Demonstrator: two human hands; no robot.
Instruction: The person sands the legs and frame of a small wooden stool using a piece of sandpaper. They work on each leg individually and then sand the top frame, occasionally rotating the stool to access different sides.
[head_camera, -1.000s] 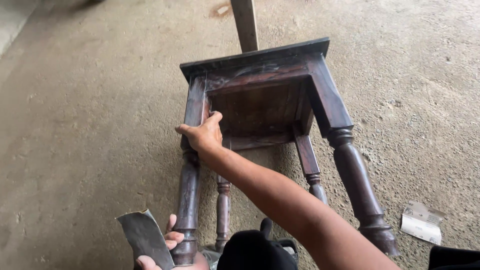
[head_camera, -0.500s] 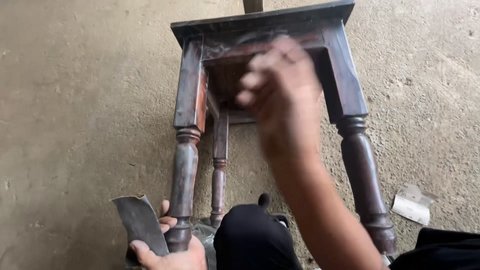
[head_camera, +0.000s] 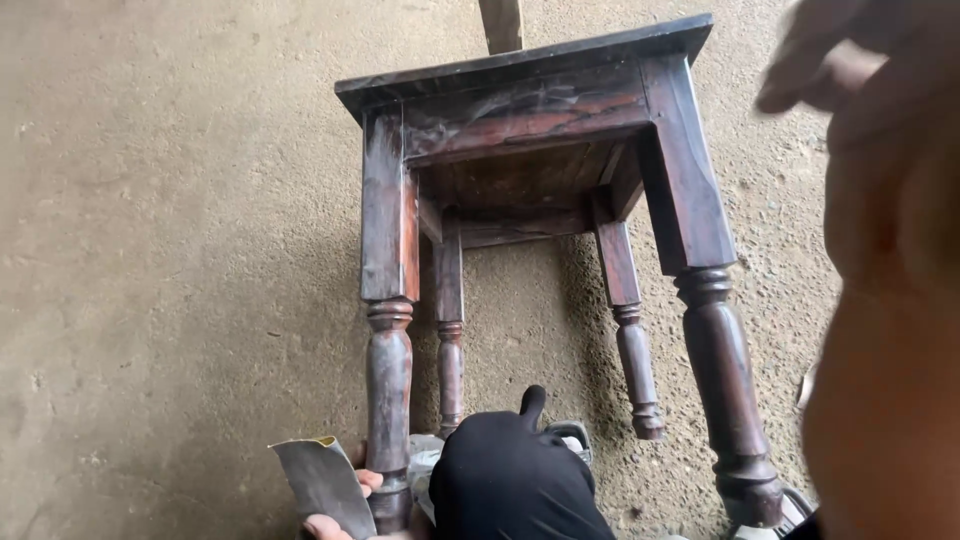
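On the concrete floor a dark wooden stool lies tipped on its side, turned legs toward the person. The left hand clasps a grey sandpaper sheet against the near-left leg's foot. The right hand, raised, blurred, fingers loosely spread, holds nothing.

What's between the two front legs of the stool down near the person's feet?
In the head view, a black-clad knee sits between the stool's front legs, with bare concrete floor above it and the two far legs behind.
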